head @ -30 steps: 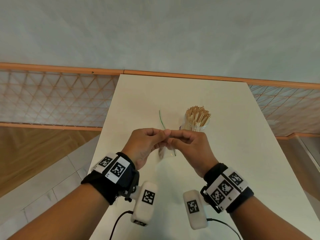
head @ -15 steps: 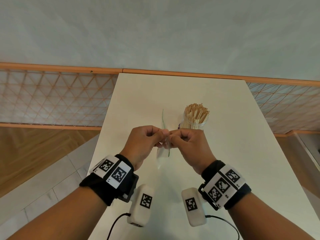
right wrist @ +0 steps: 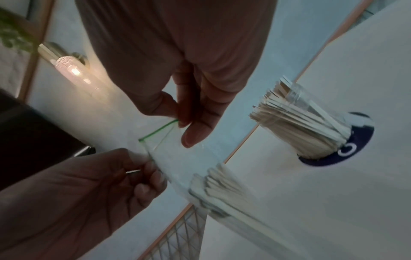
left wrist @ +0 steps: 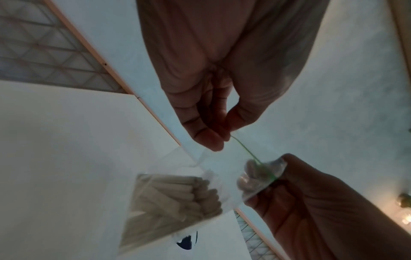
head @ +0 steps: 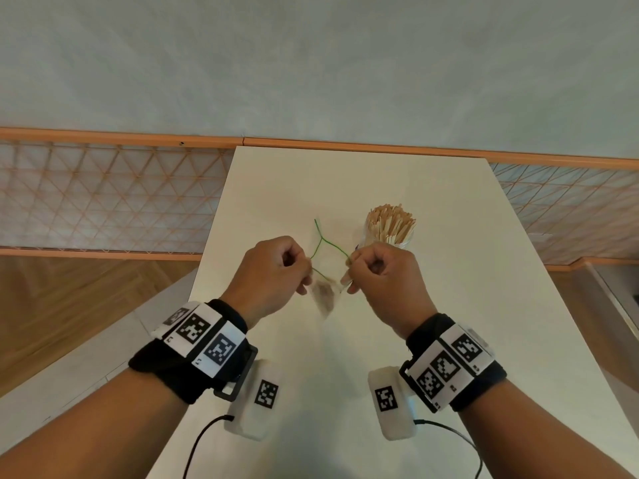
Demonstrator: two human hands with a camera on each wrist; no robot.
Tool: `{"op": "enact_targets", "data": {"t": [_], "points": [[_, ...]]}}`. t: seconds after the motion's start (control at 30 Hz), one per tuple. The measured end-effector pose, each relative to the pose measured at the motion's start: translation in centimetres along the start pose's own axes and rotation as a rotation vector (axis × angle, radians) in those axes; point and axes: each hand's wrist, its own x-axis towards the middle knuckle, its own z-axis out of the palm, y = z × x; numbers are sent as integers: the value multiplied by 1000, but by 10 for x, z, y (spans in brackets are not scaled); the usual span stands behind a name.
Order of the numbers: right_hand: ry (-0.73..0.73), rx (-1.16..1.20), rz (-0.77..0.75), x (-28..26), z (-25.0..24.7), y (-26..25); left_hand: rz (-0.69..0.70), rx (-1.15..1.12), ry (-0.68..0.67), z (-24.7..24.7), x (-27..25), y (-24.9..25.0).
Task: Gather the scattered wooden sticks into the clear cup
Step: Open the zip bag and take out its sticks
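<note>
A small clear plastic bag (head: 323, 300) with a green zip strip (head: 327, 244) hangs above the table between my hands. It holds a bundle of wooden sticks (left wrist: 177, 198), also seen in the right wrist view as wooden sticks (right wrist: 222, 184). My left hand (head: 305, 271) pinches one side of the bag's mouth and my right hand (head: 348, 275) pinches the other. The mouth is pulled apart. The clear cup (head: 390, 231) stands upright just beyond my right hand, packed with sticks. The right wrist view shows that cup (right wrist: 311, 123) on a dark round label.
The white table (head: 466, 305) runs away from me to an orange-trimmed wall edge. A lattice panel (head: 103, 202) and wooden floor lie off its left side. Cables trail from both wrist units near the table's front edge.
My hands have drawn apart and the bag's green zip strip has split from one line into a spread fork. The cup has stayed where it was.
</note>
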Motion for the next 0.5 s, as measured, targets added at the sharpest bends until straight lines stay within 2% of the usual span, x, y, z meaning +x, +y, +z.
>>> {"op": "enact_targets", "data": {"t": [0.1, 0.3, 0.37, 0.43, 0.5], "points": [[-105, -51, 9, 1, 2, -7, 50, 75, -61, 2, -4, 7], [-219, -127, 11, 16, 4, -21, 185, 248, -151, 9, -6, 16], [-231, -272, -19, 21, 2, -22, 177, 277, -146, 6, -6, 13], [-177, -495, -41, 29, -4, -19, 163, 285, -87, 0, -5, 9], [-145, -638, -7, 33, -12, -13, 151, 287, -34, -6, -4, 5]]}}
